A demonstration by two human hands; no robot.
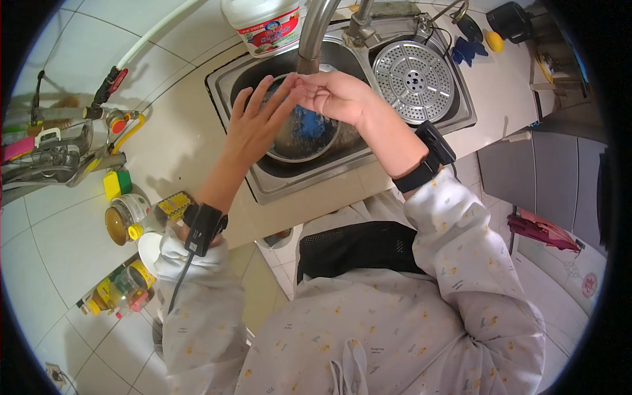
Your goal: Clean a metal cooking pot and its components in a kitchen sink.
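Note:
Both my hands are over the left basin point(247, 81) of a steel double sink, just below the metal faucet spout point(311, 49). My left hand point(264, 111) is palm down with its fingers spread. Turned with the palm partly up, my right hand point(338, 96) has curled fingers that meet the left fingertips; whether something small is between them cannot be told. Beneath the hands sits a round pot or bowl point(321, 150) with a blue thing point(308, 123) in it, partly hidden by the hands. Each wrist wears a black strap with a small device.
A perforated steel steamer plate point(395, 94) rests in the right basin. Behind the sink stands a large white jug point(261, 24). A yellow-green sponge point(117, 184), a glass jar point(128, 217) and a bottle point(163, 212) are on the left counter. A blue cloth-like item point(469, 51) lies at right.

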